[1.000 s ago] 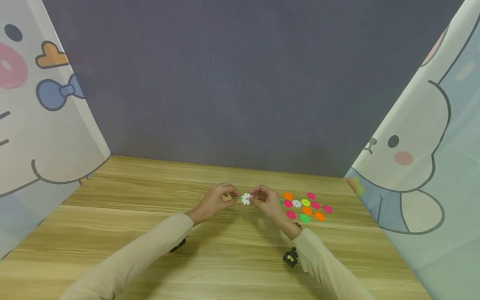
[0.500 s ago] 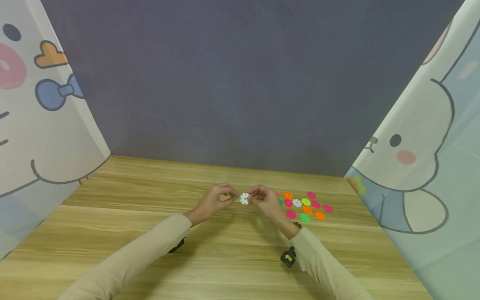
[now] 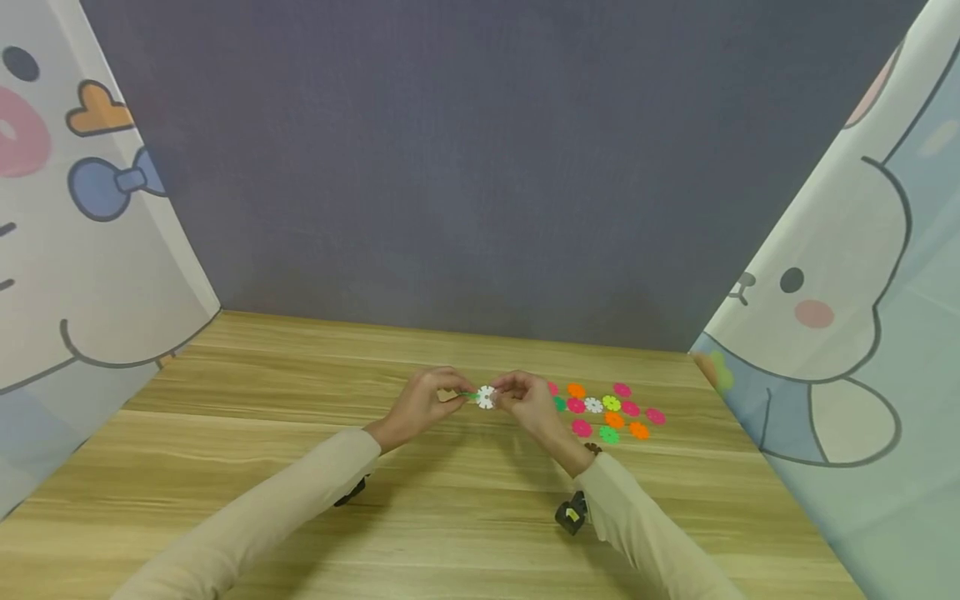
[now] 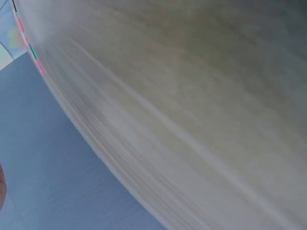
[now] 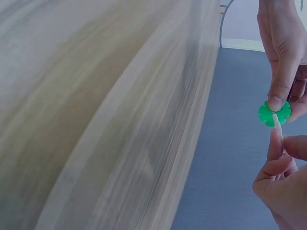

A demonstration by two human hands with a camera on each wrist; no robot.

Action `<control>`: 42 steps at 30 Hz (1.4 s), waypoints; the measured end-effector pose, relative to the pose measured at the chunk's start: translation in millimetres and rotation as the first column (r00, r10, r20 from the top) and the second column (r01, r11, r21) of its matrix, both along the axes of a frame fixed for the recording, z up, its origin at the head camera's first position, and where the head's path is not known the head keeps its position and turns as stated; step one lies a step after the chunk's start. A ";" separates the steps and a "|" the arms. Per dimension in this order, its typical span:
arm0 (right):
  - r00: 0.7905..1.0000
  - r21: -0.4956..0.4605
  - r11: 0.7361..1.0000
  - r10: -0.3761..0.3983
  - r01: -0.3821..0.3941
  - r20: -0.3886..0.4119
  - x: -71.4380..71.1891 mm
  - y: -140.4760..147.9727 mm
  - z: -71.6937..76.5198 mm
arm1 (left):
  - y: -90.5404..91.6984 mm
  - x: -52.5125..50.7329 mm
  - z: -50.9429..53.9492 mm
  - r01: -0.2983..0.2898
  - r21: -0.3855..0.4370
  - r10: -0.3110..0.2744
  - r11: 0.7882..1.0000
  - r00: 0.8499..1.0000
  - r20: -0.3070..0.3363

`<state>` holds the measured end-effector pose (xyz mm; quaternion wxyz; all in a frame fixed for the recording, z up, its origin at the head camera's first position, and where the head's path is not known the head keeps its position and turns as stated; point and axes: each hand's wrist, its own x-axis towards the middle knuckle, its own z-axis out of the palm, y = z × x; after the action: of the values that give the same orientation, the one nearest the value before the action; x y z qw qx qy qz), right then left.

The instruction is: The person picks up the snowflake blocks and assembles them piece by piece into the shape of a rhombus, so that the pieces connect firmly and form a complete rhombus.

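Above the middle of the table, my left hand (image 3: 420, 406) pinches a green notched disc (image 5: 265, 117) between thumb and fingers. A white notched disc (image 3: 485, 397) is pinched by my right hand (image 3: 534, 408). In the right wrist view the white disc shows edge-on and meets the green disc near its middle, roughly at right angles to it. Whether its notch is slotted in, I cannot tell. In the left wrist view just a sliver of a hand (image 4: 2, 187) shows at the left edge, and the held discs are out of sight.
Right of my right hand, several loose notched discs lie flat on the wooden table (image 3: 262, 417), among them a pink disc (image 3: 582, 428), an orange disc (image 3: 639, 431) and a yellow disc (image 3: 611, 403). A dark panel (image 3: 450, 167) stands behind the table.
Both hands have shifted slightly left with the two discs between them. Their pinching holds look the same, and the loose discs stay where they were.
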<state>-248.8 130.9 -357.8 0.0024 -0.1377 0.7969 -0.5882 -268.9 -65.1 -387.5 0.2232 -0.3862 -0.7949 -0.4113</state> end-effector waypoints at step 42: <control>0.996 -0.124 0.992 0.004 0.007 0.085 -6.3 -4.3 -13.0 | -4.5 -0.3 -0.6 -0.001 0.007 0.001 1.000 0.999 0.044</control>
<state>-255.1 126.5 -370.8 0.0273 -0.1118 0.7580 -0.6421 -269.2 -69.6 -388.1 0.2073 -0.3759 -0.7983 -0.4224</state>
